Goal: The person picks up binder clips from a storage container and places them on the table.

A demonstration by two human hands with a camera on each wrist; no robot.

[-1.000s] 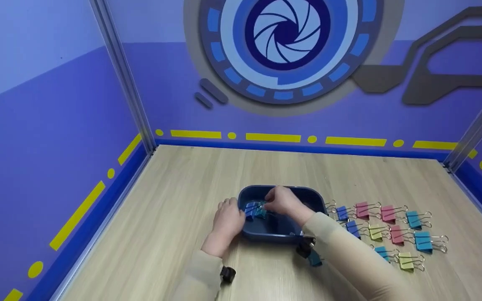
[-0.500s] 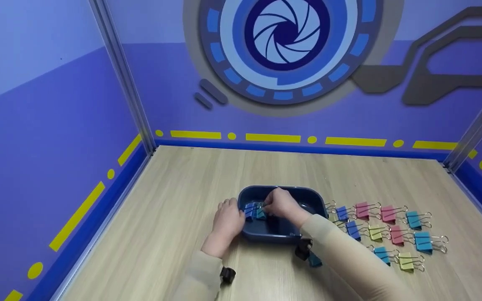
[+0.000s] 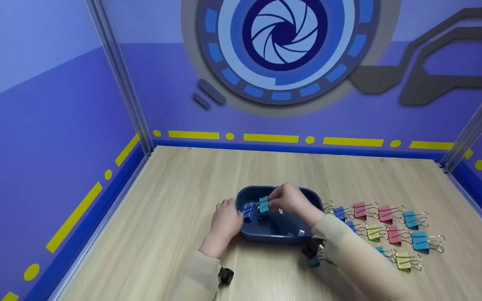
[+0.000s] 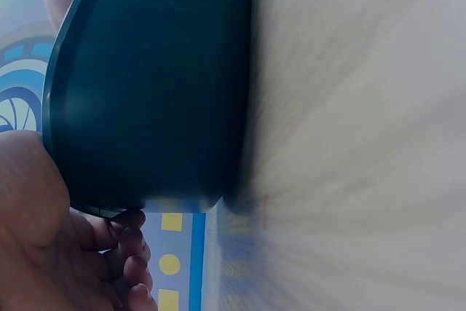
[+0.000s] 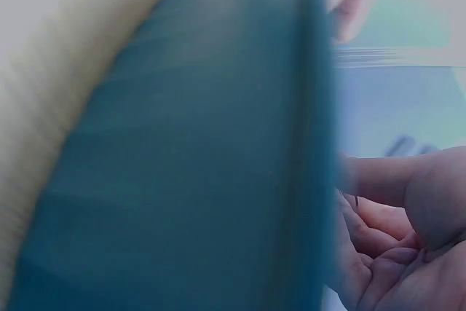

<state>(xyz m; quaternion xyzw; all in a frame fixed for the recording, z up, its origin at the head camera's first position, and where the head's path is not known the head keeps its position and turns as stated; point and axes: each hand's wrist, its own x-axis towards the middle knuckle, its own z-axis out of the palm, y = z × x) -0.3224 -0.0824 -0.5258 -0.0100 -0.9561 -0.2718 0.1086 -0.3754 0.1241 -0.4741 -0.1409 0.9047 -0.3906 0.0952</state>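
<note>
My right hand [image 3: 289,198] is over the dark blue box [image 3: 274,239]. Its thumb and fingers pinch a teal binder clip [image 3: 263,205] by its wire handles, above the box floor. A blue binder clip [image 3: 248,212] stays inside against the left side. At the box's left end, my left hand [image 3: 226,219] grips the rim. In the left wrist view, the left thumb's base [image 4: 29,187] laps the rim while the fingers curl by the corner. The box wall [image 5: 182,158] hides the teal clip in the right wrist view, where part of the right hand [image 5: 400,245] shows.
Right of the box, several binder clips lie in rough rows, among them a pink clip [image 3: 385,214], a yellow clip [image 3: 403,261] and a large teal clip [image 3: 420,242]. Another teal clip [image 3: 314,262] is partly under the right forearm. Printed walls [image 3: 207,113] enclose the wooden table [image 3: 182,188].
The right hand has drawn back slightly to the right and up, lifting the teal clip away from the blue one. The left hand keeps its place on the rim.
</note>
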